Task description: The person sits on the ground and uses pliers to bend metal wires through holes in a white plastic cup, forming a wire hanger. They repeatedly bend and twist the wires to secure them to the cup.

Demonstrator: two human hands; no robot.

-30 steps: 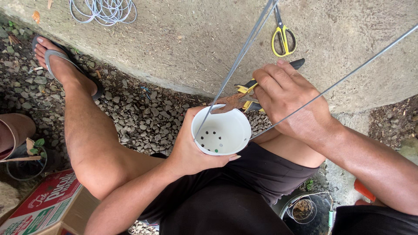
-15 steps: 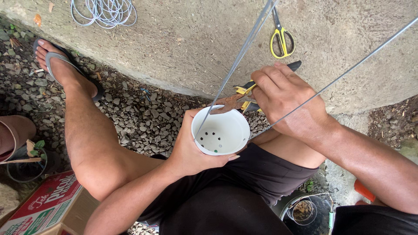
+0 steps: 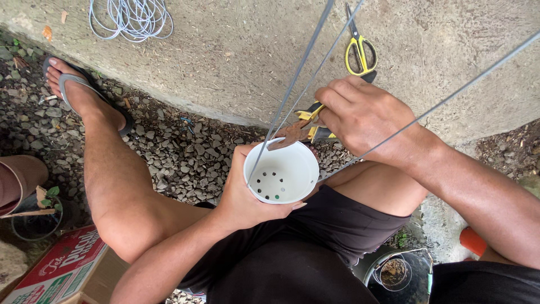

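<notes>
The left hand [image 3: 239,194] wraps a smooth white plastic pot [image 3: 281,171], its round base pierced with holes, above the lap. The right hand [image 3: 365,115] clamps rusty yellow-handled pliers [image 3: 298,129] at the pot's rim, beside thin grey wires [image 3: 298,79]. Nothing has shifted since earlier.

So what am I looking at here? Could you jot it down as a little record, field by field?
Setting: outdoors, person seated by a concrete slab with gravel below
Left hand: holds a white plastic pot with holes in its base
Right hand: grips yellow-handled pliers at the pot's rim
Wires: thin grey wires rise from the pot out of view
On the slab: yellow-handled scissors, a coil of pale wire
Lower left: red cardboard box
</notes>
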